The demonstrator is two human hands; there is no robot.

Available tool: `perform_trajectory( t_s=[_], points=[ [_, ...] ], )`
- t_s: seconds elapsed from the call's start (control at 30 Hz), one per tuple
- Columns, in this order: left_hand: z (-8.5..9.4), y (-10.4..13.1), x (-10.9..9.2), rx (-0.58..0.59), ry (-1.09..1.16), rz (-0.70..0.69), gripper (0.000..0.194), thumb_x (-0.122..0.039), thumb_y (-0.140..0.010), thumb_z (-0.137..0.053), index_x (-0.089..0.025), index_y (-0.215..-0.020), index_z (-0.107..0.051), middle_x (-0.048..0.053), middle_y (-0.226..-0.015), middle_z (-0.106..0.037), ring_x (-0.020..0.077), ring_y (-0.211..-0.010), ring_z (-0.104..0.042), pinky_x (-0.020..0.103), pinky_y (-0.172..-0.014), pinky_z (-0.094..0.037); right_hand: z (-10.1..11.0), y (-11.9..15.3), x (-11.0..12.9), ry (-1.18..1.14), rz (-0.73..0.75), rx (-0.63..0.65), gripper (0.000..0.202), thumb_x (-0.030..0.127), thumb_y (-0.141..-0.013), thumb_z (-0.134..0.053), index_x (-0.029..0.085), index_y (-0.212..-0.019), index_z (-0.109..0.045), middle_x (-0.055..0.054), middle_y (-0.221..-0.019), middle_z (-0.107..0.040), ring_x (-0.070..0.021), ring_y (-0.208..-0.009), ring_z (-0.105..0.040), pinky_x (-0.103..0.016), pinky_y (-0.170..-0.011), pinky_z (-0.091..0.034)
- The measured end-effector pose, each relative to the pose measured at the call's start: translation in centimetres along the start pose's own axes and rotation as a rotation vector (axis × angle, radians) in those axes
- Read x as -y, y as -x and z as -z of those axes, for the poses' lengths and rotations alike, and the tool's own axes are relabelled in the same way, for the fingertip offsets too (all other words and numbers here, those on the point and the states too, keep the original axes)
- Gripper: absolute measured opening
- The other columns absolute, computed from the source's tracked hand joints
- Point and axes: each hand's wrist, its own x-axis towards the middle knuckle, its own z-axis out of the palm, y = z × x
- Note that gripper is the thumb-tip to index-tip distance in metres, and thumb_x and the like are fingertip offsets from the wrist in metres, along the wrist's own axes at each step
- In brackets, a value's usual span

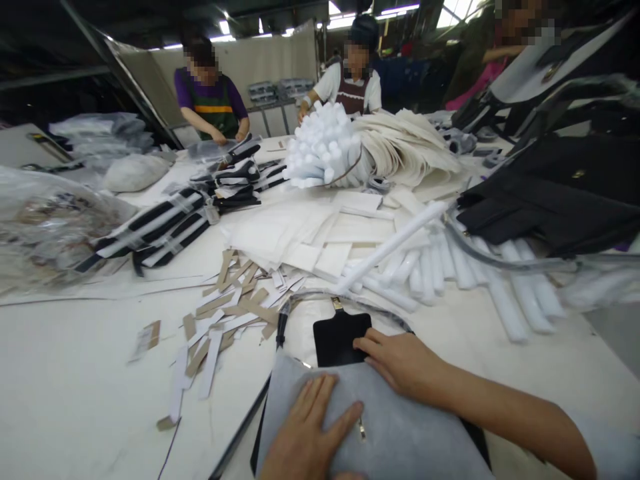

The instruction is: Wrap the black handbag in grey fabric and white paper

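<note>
A black handbag lies at the table's front edge, with a grey-white cover sheet (pixel 400 427) over most of it. My left hand (pixel 313 427) rests flat on that sheet, fingers stretched and thumb apart. A small metal zipper pull (pixel 362 430) shows beside its thumb. Beyond the sheet's far edge a black flap (pixel 334 340) with a gold-coloured clasp (pixel 337 304) sticks out. My right hand (pixel 400 360) has its bent fingers closed at the flap's right edge; its thumb is partly hidden. A wrapped handle (pixel 281 327) arches around the flap.
Paper strips (pixel 215 333) are scattered left of the bag. White foam rods (pixel 430 267) and white sheets (pixel 300 230) lie beyond it, near a tied rod bundle (pixel 320 147). Black wrapped straps (pixel 170 223) lie left; a black bag (pixel 565 187) stands right. Co-workers occupy the far side.
</note>
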Motion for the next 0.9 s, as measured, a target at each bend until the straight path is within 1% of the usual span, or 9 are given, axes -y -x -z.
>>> perform_trajectory(
  t_s=[0.07, 0.17, 0.3, 0.37, 0.43, 0.53, 0.67, 0.8, 0.9],
  points=[
    [0.5, 0.2, -0.7, 0.058, 0.092, 0.068, 0.086, -0.072, -0.079, -0.06, -0.031, -0.15, -0.036, 0.02, -0.145, -0.049, 0.0348, -0.129, -0.053, 0.047, -0.095, -0.055, 0.3, 0.2, 0.0, -0.038, 0.013, -0.012, 0.027, 0.021, -0.096, -0.049, 0.022, -0.121, -0.057, -0.005, -0.108, -0.065, -0.0203, -0.082, -0.067, -0.029, -0.063, -0.045],
    [0.6, 0.5, -1.3, 0.104, 0.213, 0.159, 0.08, -0.063, -0.082, -0.065, -0.035, -0.15, -0.035, 0.017, -0.154, -0.037, 0.035, -0.138, -0.042, 0.052, -0.105, -0.047, 1.3, -0.1, 0.0, -0.101, 0.021, -0.096, 0.021, 0.027, -0.098, -0.05, 0.019, -0.113, -0.061, -0.008, -0.106, -0.066, -0.0219, -0.094, -0.065, -0.032, -0.079, -0.049],
    [0.2, 0.9, -1.5, 0.087, 0.309, 0.187, 0.072, -0.063, -0.085, -0.061, -0.038, -0.148, -0.037, 0.014, -0.155, -0.033, 0.0349, -0.14, -0.038, 0.054, -0.109, -0.041, 2.7, -2.8, 0.3, -0.227, -0.113, -0.223, 0.027, 0.03, -0.099, -0.049, 0.014, -0.114, -0.065, -0.013, -0.112, -0.067, -0.0266, -0.11, -0.059, -0.038, -0.098, -0.042],
    [0.1, 0.9, -1.5, 0.078, 0.31, 0.192, 0.072, -0.062, -0.084, -0.062, -0.037, -0.148, -0.04, 0.014, -0.154, -0.034, 0.0358, -0.139, -0.038, 0.055, -0.109, -0.041, 3.0, -4.9, 0.5, -0.28, -0.197, -0.218, 0.029, 0.034, -0.096, -0.054, 0.012, -0.109, -0.068, -0.015, -0.108, -0.069, -0.0303, -0.108, -0.061, -0.04, -0.096, -0.043],
    [0.2, 0.9, -1.6, 0.075, 0.309, 0.196, 0.07, -0.062, -0.085, -0.061, -0.037, -0.146, -0.042, 0.014, -0.153, -0.035, 0.036, -0.139, -0.039, 0.055, -0.109, -0.04, 3.1, -6.7, 0.6, -0.323, -0.242, -0.185, 0.032, 0.039, -0.092, -0.059, 0.011, -0.098, -0.073, -0.014, -0.093, -0.072, -0.0311, -0.095, -0.065, -0.039, -0.087, -0.047],
    [0.3, 0.8, -1.6, 0.062, 0.318, 0.185, 0.066, -0.063, -0.086, -0.059, -0.037, -0.145, -0.044, 0.014, -0.151, -0.037, 0.0353, -0.138, -0.04, 0.055, -0.11, -0.039, 3.3, -7.8, 1.2, -0.436, -0.263, -0.16, 0.034, 0.04, -0.09, -0.062, 0.01, -0.098, -0.075, -0.009, -0.079, -0.072, -0.0251, -0.078, -0.068, -0.032, -0.072, -0.05],
    [0.5, 0.8, -1.5, 0.039, 0.325, 0.172, 0.064, -0.063, -0.087, -0.058, -0.035, -0.143, -0.047, 0.015, -0.148, -0.04, 0.0355, -0.136, -0.042, 0.055, -0.111, -0.038, 3.9, -5.3, 3.1, -0.582, -0.172, -0.207, 0.042, 0.036, -0.093, -0.059, 0.012, -0.126, -0.064, -0.007, -0.091, -0.075, -0.0206, -0.082, -0.069, -0.029, -0.072, -0.053],
    [0.8, 0.6, -1.5, 0.022, 0.338, 0.169, 0.063, -0.059, -0.086, -0.061, -0.032, -0.142, -0.049, 0.015, -0.147, -0.041, 0.0357, -0.135, -0.042, 0.055, -0.111, -0.037, 3.2, -0.5, 4.9, -0.635, -0.002, -0.247, 0.031, 0.03, -0.095, -0.054, 0.018, -0.118, -0.071, -0.005, -0.116, -0.073, -0.023, -0.111, -0.066, -0.036, -0.1, -0.05],
    [1.1, 0.5, -1.5, -0.006, 0.365, 0.151, 0.061, -0.056, -0.085, -0.065, -0.028, -0.138, -0.054, 0.015, -0.144, -0.045, 0.0343, -0.134, -0.043, 0.052, -0.111, -0.039, 1.1, 2.5, 5.2, -0.557, 0.195, -0.245, 0.041, 0.012, -0.092, -0.047, 0.021, -0.125, -0.068, -0.005, -0.132, -0.065, -0.0212, -0.127, -0.057, -0.04, -0.114, -0.04]
  ],
)
